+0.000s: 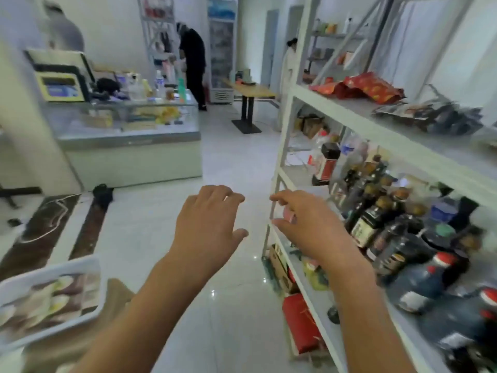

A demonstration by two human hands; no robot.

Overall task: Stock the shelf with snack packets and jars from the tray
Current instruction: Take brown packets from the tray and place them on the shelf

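Setting: shop interior, pale tiled floor (228,162), glass counter (129,135) at far left, white metal shelf (284,146) along the right side.
Upper tier: red snack packets (368,88) lying flat; dark packets (430,117) just beside them, further right.
Middle tier: crowded with dark sauce bottles (368,222), upright and packed close together.
Tray (59,270): white, at lower left, low and close to the body, beside the left forearm; long axis roughly across the view, tilted up to the right.
Tray contents: pale packets (45,302), blurred, type not readable; no jars identifiable.
Left hand (207,224): raised over bare floor, palm down, fingers (228,196) spread and loosely bent, holding nothing.
Right hand (309,227): at the front corner of the middle tier, thumb and fingers curved toward each other in a narrow C.
Pink object (290,214): small, visible between right thumb and fingers; cannot tell whether gripped or merely behind the hand.
Key relation: tray down and to the left of both hands, well apart from the fingertips; left hand nearer to it, right hand nearer to the shelf.
Step in hand (judgement): between placements; next stock item to be fetched from the tray.
Next move (judgement): left hand back and down to the tray, approach across its short side.
Risk (judgement): tight bottle rows on the middle tier, easily knocked during placement.
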